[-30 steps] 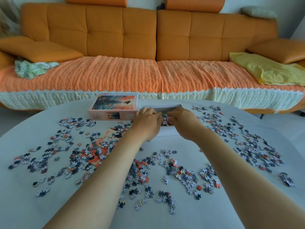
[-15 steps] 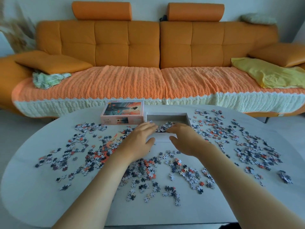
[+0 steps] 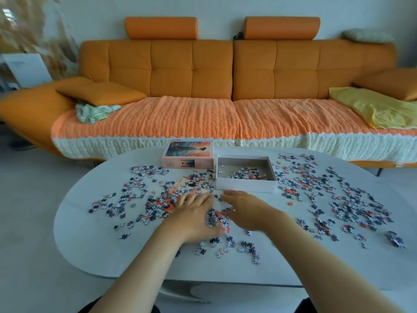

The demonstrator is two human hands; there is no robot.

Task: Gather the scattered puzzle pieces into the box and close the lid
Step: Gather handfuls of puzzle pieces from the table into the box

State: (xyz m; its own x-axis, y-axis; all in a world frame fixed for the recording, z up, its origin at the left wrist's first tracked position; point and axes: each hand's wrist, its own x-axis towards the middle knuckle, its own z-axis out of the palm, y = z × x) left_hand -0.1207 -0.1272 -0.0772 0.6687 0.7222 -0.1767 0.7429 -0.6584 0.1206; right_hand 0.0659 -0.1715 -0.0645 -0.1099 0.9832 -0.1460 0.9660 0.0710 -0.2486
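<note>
Our fingers (image 3: 199,198) lie released and nearly straight on both sides, palms down, clasping nothing. The left hand (image 3: 194,214) rests flat on the scatter and the right hand (image 3: 247,211) sits just beside it, though we cannot tell whether it presses the table (image 3: 101,245) or hovers a little above. Between the two lies a small heap of puzzle pieces (image 3: 216,219). We judge the step in hand to be the scoop of that heap. To do it well we set the outer edges of both hands on the table, sweep them toward each other so the heap bunches, then curl the fingers under it and lift only what we can cup without spilling. The box (image 3: 246,186) stands open just beyond our fingertips, with a thin layer of pieces in its near half, so the carry is short. We go low over the front wall and let go well inside, not at the rim. The lid (image 3: 188,154) lies picture side up just left of the box, out of the path. Far more pieces lie outside the box than in it, thick to the left and broad to the right, so we judge the task to be early.
</note>
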